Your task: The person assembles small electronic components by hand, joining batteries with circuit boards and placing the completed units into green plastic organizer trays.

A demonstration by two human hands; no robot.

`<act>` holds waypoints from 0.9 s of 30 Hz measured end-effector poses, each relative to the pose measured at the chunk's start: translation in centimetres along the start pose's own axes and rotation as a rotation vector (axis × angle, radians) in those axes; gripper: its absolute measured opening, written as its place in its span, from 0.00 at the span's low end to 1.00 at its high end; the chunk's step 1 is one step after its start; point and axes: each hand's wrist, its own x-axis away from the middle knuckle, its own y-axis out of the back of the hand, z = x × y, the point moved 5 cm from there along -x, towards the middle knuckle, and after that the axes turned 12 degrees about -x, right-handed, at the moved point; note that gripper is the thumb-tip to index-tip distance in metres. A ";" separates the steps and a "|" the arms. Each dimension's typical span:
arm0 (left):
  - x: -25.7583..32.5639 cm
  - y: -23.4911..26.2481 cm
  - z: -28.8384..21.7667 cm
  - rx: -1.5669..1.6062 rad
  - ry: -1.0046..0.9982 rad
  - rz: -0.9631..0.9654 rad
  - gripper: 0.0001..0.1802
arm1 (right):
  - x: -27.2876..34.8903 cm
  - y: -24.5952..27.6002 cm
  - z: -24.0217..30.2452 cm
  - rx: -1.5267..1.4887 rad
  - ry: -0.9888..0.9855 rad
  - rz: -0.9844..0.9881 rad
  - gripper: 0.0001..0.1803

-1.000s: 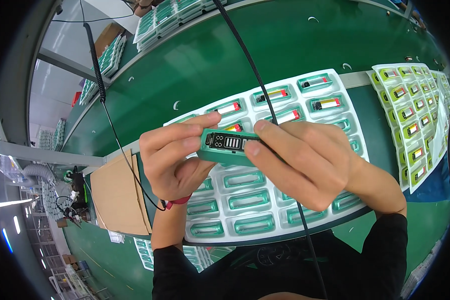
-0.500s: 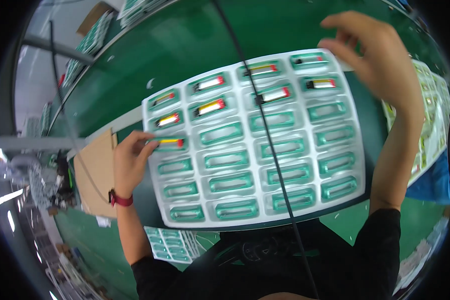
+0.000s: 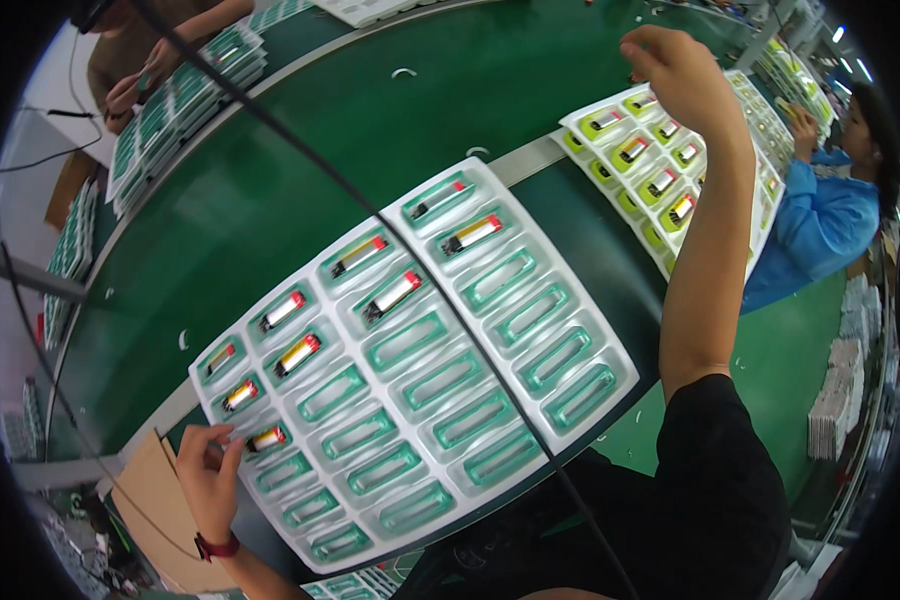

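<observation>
A white tray with rows of green-lined pockets lies on the green belt in front of me. Several pockets along its far and left side hold small cylindrical parts with red and yellow ends. My left hand rests at the tray's near-left edge, fingertips beside the lowest filled pocket, holding nothing that I can see. My right hand is stretched far out over a second white tray of yellow-green pockets holding parts. Its fingers are bunched downward, and whether they hold anything is hidden.
A person in a blue coat works at the right end of the second tray. Another person's hands handle stacked trays at the far left. A cardboard sheet lies by my left wrist. A black cable crosses the view.
The green part held in both hands a second ago is gone. My left hand went to the tray's near-left edge and my right arm reached out to the second tray.
</observation>
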 end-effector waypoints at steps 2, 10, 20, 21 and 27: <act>0.3 0.4 -0.8 0.017 0.007 -0.052 0.08 | 0.9 2.2 -0.5 0.088 0.047 -0.116 0.15; -0.7 0.1 -3.4 -0.057 -0.167 -0.140 0.05 | 5.9 1.7 -0.9 0.127 -0.035 0.017 0.13; -0.2 0.1 2.0 0.056 -0.059 -0.354 0.03 | -7.1 -2.6 -18.6 0.417 0.086 0.211 0.23; 0.0 0.0 2.9 0.055 -0.029 -0.357 0.03 | -8.3 -3.3 -21.0 0.483 0.064 0.238 0.26; 0.4 0.4 2.1 -0.070 -0.128 -0.402 0.05 | -13.3 -7.5 -27.8 0.852 -0.186 0.448 0.32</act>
